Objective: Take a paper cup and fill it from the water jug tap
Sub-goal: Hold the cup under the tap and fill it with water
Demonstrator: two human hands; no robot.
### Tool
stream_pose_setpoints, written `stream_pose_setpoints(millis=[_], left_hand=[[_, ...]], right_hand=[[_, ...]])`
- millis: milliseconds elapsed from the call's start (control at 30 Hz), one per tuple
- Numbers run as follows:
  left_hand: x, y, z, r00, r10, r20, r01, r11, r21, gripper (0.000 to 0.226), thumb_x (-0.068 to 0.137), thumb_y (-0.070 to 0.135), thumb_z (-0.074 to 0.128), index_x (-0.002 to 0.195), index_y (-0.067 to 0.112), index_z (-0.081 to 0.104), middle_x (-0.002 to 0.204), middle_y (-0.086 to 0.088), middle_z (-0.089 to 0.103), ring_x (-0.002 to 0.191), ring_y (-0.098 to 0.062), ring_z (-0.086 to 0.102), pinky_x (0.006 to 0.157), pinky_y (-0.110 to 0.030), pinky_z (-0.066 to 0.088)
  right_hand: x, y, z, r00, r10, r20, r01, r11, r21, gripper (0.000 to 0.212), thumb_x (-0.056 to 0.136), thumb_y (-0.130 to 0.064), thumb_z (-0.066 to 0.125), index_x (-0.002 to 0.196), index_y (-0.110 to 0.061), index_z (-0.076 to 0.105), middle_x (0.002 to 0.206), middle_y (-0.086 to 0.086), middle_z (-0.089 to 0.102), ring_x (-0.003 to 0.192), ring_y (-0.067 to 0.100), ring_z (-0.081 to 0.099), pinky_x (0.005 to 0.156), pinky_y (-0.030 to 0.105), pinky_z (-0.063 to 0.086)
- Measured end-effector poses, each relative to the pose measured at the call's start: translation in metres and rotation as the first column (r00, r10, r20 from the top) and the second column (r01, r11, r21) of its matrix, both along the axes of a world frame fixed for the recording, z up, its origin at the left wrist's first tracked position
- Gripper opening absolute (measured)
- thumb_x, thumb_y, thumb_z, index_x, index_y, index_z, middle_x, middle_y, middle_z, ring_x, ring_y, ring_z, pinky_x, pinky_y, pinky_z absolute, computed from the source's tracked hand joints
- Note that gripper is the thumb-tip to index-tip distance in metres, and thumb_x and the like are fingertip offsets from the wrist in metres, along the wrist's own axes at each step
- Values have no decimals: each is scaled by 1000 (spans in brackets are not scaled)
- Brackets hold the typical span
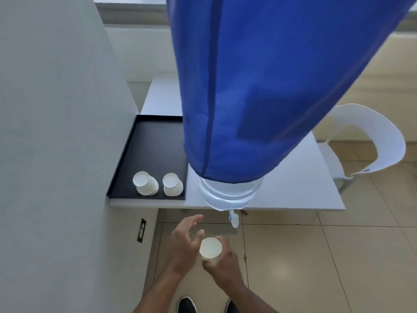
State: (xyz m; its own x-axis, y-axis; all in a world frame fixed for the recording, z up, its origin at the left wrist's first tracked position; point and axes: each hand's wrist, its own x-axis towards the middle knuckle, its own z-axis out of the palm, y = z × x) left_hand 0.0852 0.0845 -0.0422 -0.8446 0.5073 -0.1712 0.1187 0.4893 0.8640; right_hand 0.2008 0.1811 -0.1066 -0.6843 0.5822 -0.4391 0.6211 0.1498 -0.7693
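There were three paper cups (210,247), one water jug (230,195) with one tap (233,220), one black tray (135,154), two hands (185,245) and one white chair (379,141).

Head camera, steep downward look, one wide-angle view only.

It looks from above the person's forearms down past the blue-covered water jug (259,86), which looms close and fills the upper frame, to the white table (304,188) edge, tiled floor (316,256) and shoe tips (186,304) at the bottom edge.
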Motion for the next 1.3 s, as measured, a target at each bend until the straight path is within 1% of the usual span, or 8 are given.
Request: stream_pose_setpoints(millis=[100,300,433,733,833,900,1000,1300], left_hand=[[6,32,-10,976,-152,-157,138,985,-99,41,91,14,79,130,26,76,132,14,74,122,-6,69,104,-34,59],[19,74,-31,882,-366,-296,288,917,-276,53,86,11,83,138,17,73,139,7,71,129,-15,67,112,-27,51],[23,86,-41,804,-452,-386,309,872,-380,62,85,11,87,144,16,70,149,5,69,134,-19,67,115,-32,53],[17,99,-47,687,-530,-497,278,824,-494,47,64,24,105,107,18,88,116,5,87,91,-20,85,70,-34,70],[12,98,-45,723,-480,-496,265,856,-443,22,86,27,90,108,24,87,117,11,86,99,-15,84,75,-32,68],[5,104,-42,800,-395,-452,220,894,-392,10,99,33,72,101,30,81,99,15,85,93,-13,79,72,-28,58],[-3,112,-41,854,-362,-374,211,897,-388,15,101,34,64,92,30,75,77,17,70,76,-12,65,66,-27,43],[-9,110,-50,847,-389,-363,246,891,-381,16,102,37,64,94,31,77,72,13,67,70,-15,63,64,-30,49]], right_hand=[[8,21,-17,992,-103,69,104,995,-9,56,68,-22,78,117,-32,56,95,-6,72,88,19,70,78,38,60],[-5,67,-27,978,-187,92,189,982,-22,43,74,-31,76,111,-28,55,92,-9,73,86,18,71,77,43,61],[-17,88,-24,975,-212,68,213,977,-14,34,74,-34,69,101,-29,49,87,-9,72,80,15,70,70,41,60],[-21,97,-25,990,-142,-5,141,984,108,39,80,-35,71,112,-28,50,94,-7,67,80,20,65,63,34,52],[-22,97,-25,990,-137,-29,140,983,122,38,80,-32,75,111,-29,53,99,-9,69,85,18,68,68,37,57],[-23,98,-26,991,-135,-14,136,983,122,39,79,-25,76,111,-29,54,100,-9,69,87,19,69,69,37,56],[-24,100,-28,991,-134,-5,134,984,113,42,77,-19,77,109,-30,52,99,-10,67,84,18,66,64,31,49],[-21,100,-35,992,-124,-26,126,987,101,46,76,-16,79,107,-29,48,96,-7,65,82,16,62,55,20,38]])
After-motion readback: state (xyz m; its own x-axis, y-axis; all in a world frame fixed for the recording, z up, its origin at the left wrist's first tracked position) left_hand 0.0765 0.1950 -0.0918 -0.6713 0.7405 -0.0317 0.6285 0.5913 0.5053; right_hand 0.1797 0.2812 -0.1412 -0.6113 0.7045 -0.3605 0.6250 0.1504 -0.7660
